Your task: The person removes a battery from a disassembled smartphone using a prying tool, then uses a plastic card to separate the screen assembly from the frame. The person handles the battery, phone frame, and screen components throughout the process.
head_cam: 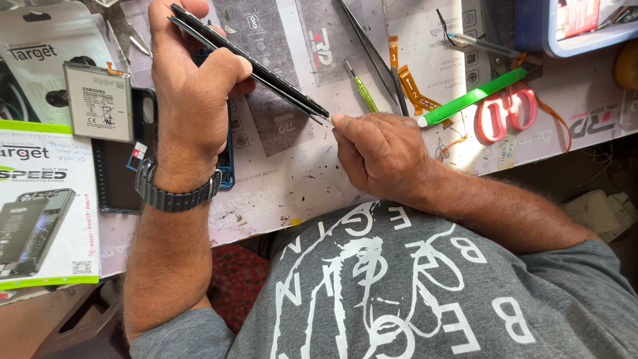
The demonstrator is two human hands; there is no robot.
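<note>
Head view: left hand (193,86) clamps phone (249,64); right hand's (382,154) grip pinched at its corner.

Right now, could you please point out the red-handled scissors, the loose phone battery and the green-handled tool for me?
Red-handled scissors (508,113), head view, on a handle loop.
Loose phone battery (100,102), head view, middle of its label face.
Green-handled tool (475,97), head view, mid-handle.

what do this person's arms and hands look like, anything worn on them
Both forearms are bare and hairy. The left hand has a dark grey link-band watch at the wrist. The right hand wears nothing. Short grey t-shirt sleeves cover the upper arms.
</note>
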